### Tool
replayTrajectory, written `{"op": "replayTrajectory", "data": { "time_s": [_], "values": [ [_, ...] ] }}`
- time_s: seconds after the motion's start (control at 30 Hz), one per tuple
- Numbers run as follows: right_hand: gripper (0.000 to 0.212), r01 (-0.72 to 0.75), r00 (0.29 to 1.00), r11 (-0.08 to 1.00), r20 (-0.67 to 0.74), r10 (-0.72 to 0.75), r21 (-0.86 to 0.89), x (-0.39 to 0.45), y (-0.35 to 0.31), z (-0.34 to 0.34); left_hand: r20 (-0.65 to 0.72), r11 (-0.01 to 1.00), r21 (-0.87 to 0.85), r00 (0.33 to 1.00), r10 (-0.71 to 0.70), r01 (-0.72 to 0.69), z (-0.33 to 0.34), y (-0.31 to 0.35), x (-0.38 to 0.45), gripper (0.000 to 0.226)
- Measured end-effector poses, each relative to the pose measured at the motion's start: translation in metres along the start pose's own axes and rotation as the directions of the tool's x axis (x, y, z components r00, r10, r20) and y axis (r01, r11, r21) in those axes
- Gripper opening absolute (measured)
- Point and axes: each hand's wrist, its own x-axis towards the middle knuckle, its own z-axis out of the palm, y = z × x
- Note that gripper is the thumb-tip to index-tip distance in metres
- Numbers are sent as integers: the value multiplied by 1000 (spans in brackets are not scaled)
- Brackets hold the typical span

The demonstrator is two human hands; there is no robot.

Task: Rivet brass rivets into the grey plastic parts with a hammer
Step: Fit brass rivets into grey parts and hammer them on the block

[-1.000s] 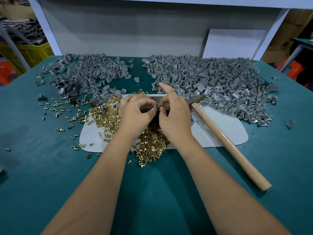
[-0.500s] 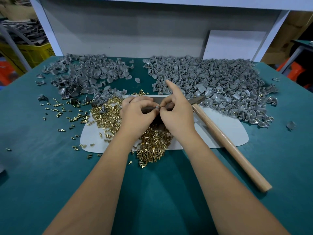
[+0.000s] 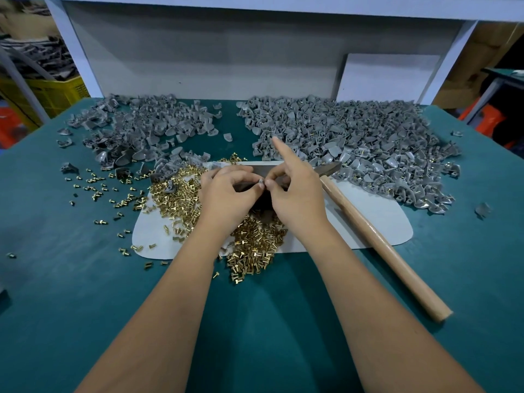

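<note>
Both hands, the left hand [image 3: 226, 194] and right hand [image 3: 297, 194], still pinch one small grey plastic part [image 3: 260, 182] (wooden-handled hammer [image 3: 377, 236] untouched), so fitting continues.

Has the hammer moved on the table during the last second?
No. The hammer lies as before, its handle crossing the right corner of the white mat, its head by the grey parts pile. Neither hand holds it.

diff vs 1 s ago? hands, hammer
Little changed. The right hand has straightened its index finger further toward the far grey pile. Both it and the left hand still pinch the small grey part between them. The hammer lies untouched.
</note>
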Motion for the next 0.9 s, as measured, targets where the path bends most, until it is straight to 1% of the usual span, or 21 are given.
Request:
{"op": "replayTrajectory", "data": {
  "time_s": [0.1, 0.17, 0.33, 0.5, 0.57, 0.67, 0.73, 0.8, 0.83, 0.9],
  "values": [
    [79, -14, 1000, 996, -3, 13, -84, 4, -7, 1, -1, 1000, -3, 1000, 3, -3, 0, 0, 1, 11],
    [80, -46, 999, 993, -6, 46, -104, 7, -10, 0, -1, 1000, -18, 1000, 2, -2, 0, 0, 1, 13],
    [78, -190, 981, 982, 53, 189, 15, 12, -11, -3, -7, 998, -64, 1000, -2, 1, 0, 1, -2, 16],
    [72, -204, 978, 979, 45, 204, -1, 13, -15, 1, 16, 997, -77, 1000, 2, -1, -2, 2, -1, 14],
    [65, -188, 982, 981, 37, 186, 56, 9, -10, 2, 21, 998, -69, 1000, 0, 1, -3, 3, -2, 13],
    [50, -146, 989, 974, 15, 145, 175, 0, -1, 2, 41, 997, -73, 999, -6, 9, -4, 3, -2, 9],
    [38, -133, 989, 966, -30, 143, 221, -4, 1, 3, 46, 997, -74, 999, -25, 28, -6, 4, -3, 9],
    [24, -141, 982, 949, -85, 171, 283, -4, 1, 3, 50, 997, -63, 998, -34, 37, -7, 4, -3, 11],
    [19, -145, 978, 943, -98, 181, 300, -3, 1, 3, 53, 998, -52, 998, -34, 37, -7, 4, -3, 11],
    [15, -134, 982, 954, -96, 165, 269, -2, 3, 3, 55, 999, -37, 998, -36, 38, -7, 5, -4, 9]
  ]
}}
